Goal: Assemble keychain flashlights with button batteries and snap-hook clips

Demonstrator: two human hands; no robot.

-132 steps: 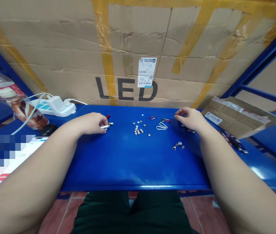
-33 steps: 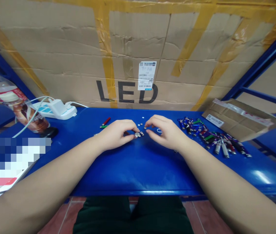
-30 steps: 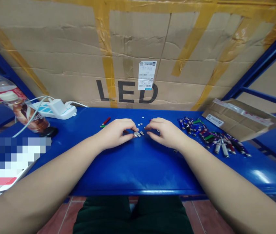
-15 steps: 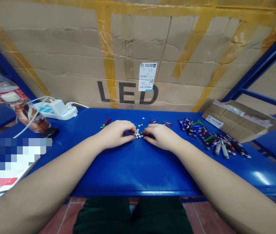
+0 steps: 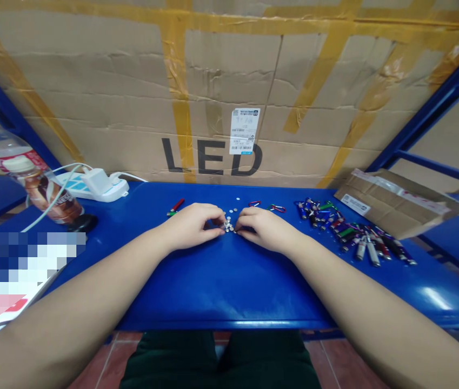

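Small silver discs that look like button cells (image 5: 228, 225) lie in a little cluster on the blue table, between my two hands. My left hand (image 5: 197, 226) curves round the cluster's left side, with a gap between thumb and fingers and the fingertips at the discs. On the right side, my right hand (image 5: 264, 228) has its fingers curled and the tips drawn together low by the cluster. Whatever is in that pinch is too small to make out. A few more loose discs (image 5: 235, 209) lie just behind the cluster.
Red and green carabiners (image 5: 277, 208) lie behind my right hand. Several small metal torches (image 5: 346, 232) are heaped at right, before a cardboard box (image 5: 399, 202). A red tube (image 5: 178, 205) lies behind my left hand. Bottles (image 5: 45, 189) and a power strip (image 5: 111, 190) stand at left.
My right fingertips have shifted slightly at the cluster and the discs sit a little differently. My left hand has hardly moved. The whole view has moved slightly.
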